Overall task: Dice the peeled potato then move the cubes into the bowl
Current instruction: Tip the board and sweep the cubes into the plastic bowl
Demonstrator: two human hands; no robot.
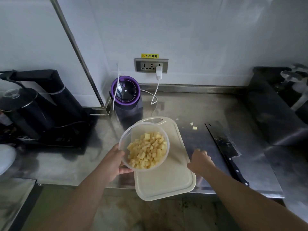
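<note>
While left hand (pixel 112 161) clamps bowl (pixel 124 144) (cubes (pixel 147 150) inside), right hand (pixel 200 161) seemingly grips board (pixel 168 185).

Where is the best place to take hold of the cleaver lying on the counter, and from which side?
Grip the cleaver by its black riveted handle, coming from the near counter edge. The handle points toward the person and the wide blade points away. The right hand is the closer one, resting at the cutting board's right edge.
</note>
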